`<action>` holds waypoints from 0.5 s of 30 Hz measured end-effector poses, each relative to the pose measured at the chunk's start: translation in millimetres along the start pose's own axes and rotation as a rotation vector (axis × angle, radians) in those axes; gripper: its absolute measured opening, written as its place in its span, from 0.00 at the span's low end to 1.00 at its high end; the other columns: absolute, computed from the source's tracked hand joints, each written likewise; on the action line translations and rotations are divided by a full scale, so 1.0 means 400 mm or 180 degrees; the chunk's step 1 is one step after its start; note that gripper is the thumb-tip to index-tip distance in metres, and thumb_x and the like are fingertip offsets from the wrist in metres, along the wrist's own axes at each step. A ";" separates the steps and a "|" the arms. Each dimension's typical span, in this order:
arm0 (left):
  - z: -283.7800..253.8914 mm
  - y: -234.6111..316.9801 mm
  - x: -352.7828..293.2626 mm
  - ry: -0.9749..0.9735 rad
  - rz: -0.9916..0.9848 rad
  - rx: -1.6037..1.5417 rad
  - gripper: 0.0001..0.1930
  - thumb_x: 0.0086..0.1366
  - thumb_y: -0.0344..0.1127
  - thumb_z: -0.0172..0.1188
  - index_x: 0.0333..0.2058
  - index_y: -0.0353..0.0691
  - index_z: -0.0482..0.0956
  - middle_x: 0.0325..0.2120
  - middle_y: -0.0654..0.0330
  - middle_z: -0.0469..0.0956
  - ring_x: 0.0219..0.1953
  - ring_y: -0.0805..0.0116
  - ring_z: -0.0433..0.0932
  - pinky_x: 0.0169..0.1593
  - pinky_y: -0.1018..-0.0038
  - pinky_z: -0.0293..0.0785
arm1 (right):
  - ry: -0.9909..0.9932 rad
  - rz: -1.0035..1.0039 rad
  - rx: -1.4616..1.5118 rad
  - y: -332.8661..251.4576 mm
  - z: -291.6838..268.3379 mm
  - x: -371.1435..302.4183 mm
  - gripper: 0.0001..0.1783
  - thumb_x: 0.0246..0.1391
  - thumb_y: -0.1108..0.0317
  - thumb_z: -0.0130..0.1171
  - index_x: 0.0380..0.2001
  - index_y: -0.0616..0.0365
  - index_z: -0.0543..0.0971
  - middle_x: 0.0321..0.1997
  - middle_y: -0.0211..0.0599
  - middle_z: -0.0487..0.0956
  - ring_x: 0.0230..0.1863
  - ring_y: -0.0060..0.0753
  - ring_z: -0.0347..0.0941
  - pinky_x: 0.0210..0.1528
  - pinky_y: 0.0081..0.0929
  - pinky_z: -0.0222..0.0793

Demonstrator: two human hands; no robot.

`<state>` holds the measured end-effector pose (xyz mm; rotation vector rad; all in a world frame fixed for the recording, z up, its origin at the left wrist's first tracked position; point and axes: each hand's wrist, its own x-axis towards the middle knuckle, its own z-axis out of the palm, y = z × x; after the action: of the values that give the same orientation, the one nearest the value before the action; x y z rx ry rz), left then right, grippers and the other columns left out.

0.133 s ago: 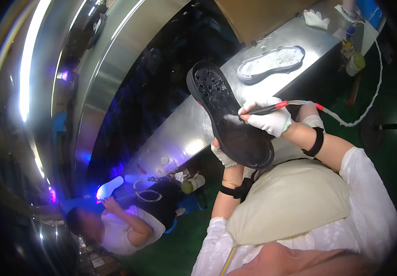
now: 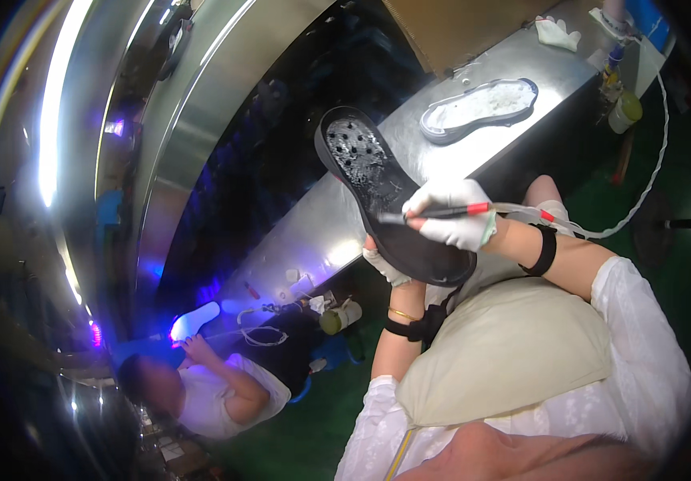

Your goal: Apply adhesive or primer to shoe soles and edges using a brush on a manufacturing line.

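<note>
A black shoe sole (image 2: 377, 188) is held up over my lap, its inner side facing me. My left hand (image 2: 384, 264), in a white glove, grips it from below at the near end. My right hand (image 2: 451, 215), also gloved white, holds a thin pen-like tool (image 2: 434, 214) with a red band and rests its tip on the sole's middle. A white hose (image 2: 602, 231) runs from the tool past my right wrist, which wears a black strap. A beige cushion (image 2: 506, 353) lies on my lap.
A steel workbench (image 2: 522, 60) holds a pale grey sole (image 2: 480, 106), a white glove (image 2: 555, 32), a cardboard sheet and a small bottle (image 2: 623, 112). At lower left another person (image 2: 201, 385) holds a white sole (image 2: 193, 321) near purple light. Green floor lies below.
The view is nearly the same; my right hand with the tool has shifted slightly along the black sole.
</note>
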<state>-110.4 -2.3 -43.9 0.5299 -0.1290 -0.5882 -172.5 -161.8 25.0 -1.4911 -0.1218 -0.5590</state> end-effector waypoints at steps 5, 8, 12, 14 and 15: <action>0.007 0.023 0.023 -0.0194 0.0168 -0.0013 0.37 0.61 0.62 0.53 0.60 0.39 0.67 0.57 0.52 0.70 0.57 0.53 0.70 0.63 0.56 0.63 | -0.0384 0.0839 0.0185 -0.003 0.002 -0.026 0.07 0.46 0.71 0.67 0.31 0.58 0.82 0.32 0.34 0.82 0.36 0.26 0.79 0.42 0.24 0.73; 0.020 0.025 0.016 0.0023 0.0281 0.0026 0.38 0.62 0.66 0.50 0.60 0.41 0.67 0.58 0.53 0.70 0.58 0.54 0.69 0.62 0.56 0.64 | -0.0084 0.0377 0.0022 0.011 -0.022 -0.002 0.08 0.47 0.72 0.67 0.33 0.59 0.81 0.34 0.34 0.82 0.36 0.24 0.78 0.41 0.22 0.72; 0.030 0.012 -0.010 -0.0057 0.0054 -0.0051 0.38 0.62 0.67 0.47 0.61 0.43 0.66 0.57 0.54 0.70 0.58 0.55 0.70 0.62 0.57 0.65 | -0.0154 0.1017 -0.0106 0.010 -0.054 0.025 0.08 0.49 0.69 0.67 0.33 0.57 0.81 0.33 0.33 0.81 0.37 0.23 0.77 0.42 0.22 0.72; 0.033 0.004 -0.009 0.0145 -0.0012 0.0001 0.44 0.57 0.73 0.50 0.60 0.42 0.66 0.56 0.52 0.70 0.56 0.54 0.71 0.61 0.56 0.67 | -0.0127 0.0923 -0.0232 -0.003 -0.050 0.020 0.08 0.49 0.69 0.67 0.33 0.57 0.81 0.33 0.32 0.81 0.37 0.23 0.77 0.42 0.22 0.72; 0.034 0.001 -0.005 0.0477 -0.0060 0.0136 0.47 0.54 0.75 0.51 0.60 0.42 0.66 0.56 0.52 0.70 0.55 0.54 0.72 0.61 0.56 0.68 | -0.0087 0.0851 -0.0320 -0.009 -0.046 0.016 0.08 0.49 0.69 0.67 0.33 0.57 0.81 0.33 0.32 0.81 0.36 0.22 0.77 0.42 0.22 0.72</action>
<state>-115.3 -7.1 -31.8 0.6151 0.0053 -0.5630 -173.1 -181.3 29.3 -1.5826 0.0851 -0.3329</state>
